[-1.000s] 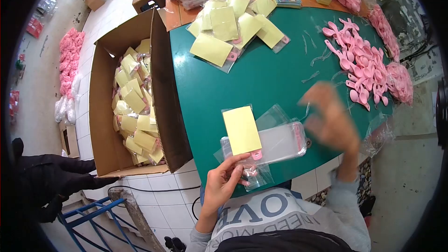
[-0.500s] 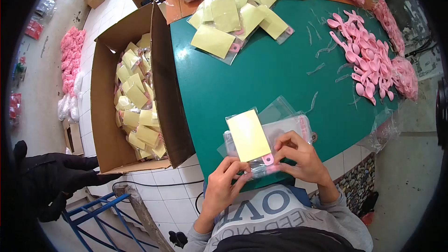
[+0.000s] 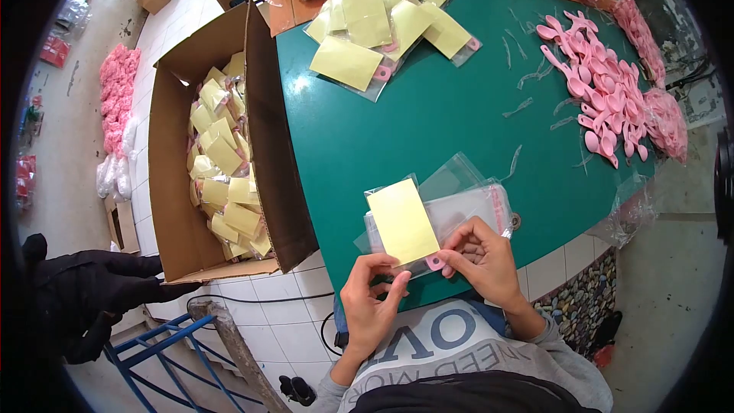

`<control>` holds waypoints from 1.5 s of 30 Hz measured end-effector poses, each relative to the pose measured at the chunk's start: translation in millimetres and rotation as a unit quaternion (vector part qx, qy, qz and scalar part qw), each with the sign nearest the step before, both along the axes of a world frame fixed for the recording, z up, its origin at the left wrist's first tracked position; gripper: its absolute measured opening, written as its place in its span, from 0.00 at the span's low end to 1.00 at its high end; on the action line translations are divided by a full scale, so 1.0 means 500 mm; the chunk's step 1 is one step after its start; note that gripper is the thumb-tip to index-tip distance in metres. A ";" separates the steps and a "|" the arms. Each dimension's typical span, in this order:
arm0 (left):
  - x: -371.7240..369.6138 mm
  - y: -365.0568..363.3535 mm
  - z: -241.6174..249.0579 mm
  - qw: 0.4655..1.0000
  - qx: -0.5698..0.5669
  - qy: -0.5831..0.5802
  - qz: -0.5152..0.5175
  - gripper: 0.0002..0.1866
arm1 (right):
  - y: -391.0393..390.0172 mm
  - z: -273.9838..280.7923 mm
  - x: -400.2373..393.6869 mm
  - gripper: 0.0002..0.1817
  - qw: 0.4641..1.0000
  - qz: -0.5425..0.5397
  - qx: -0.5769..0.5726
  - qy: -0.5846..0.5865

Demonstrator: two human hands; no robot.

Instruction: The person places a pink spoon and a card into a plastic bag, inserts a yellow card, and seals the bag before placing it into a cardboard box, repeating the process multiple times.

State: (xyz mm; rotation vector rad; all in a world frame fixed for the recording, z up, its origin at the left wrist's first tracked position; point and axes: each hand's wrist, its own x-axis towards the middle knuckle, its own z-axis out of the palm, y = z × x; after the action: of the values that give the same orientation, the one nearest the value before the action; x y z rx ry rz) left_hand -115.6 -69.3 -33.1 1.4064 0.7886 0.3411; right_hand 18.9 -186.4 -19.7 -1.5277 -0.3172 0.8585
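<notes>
Right hand (image 3: 485,266) brought in since first frame; corner of packet (image 3: 404,222), lower centre of frame, pinched between near-closed fingertips (image 3: 453,259). Left hand (image 3: 368,295) half-curled at lower edge; grip cannot be told. Packet best kept flat, edge even.

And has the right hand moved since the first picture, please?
Yes: the right hand has moved away from the pink spoons, toward the yellow-backed packet.

Your worktop (image 3: 428,122) is green, your card (image 3: 404,223) pale yellow, the spoons (image 3: 608,99) pink, the carton (image 3: 170,160) brown, the railing (image 3: 162,343) blue; your grey top (image 3: 569,359) is lettered blue-grey on white.
</notes>
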 end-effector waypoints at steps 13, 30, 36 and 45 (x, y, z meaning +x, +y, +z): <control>-0.001 0.001 0.010 0.998 0.065 -0.004 -0.023 0.15 | 0.002 -0.013 -0.010 0.15 0.998 0.019 0.000 -0.056; 0.219 0.184 0.057 0.862 0.454 0.020 -0.225 0.19 | -0.059 0.051 0.487 0.10 0.751 -0.074 -0.244 -0.609; 0.240 0.104 -0.003 0.843 0.475 0.000 -0.253 0.18 | -0.062 -0.042 0.683 0.10 0.688 -0.030 -0.423 -0.589; 0.239 0.128 -0.007 0.894 0.339 -0.085 -0.279 0.12 | -0.080 0.029 0.603 0.14 0.704 -0.148 -0.244 -0.650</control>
State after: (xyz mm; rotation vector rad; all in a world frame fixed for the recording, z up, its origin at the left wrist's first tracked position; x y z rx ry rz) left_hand 4.0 -5.4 -36.4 2.1485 0.0737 0.2897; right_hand 320.5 -226.2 -5.3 -2.4202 -0.8620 -0.6247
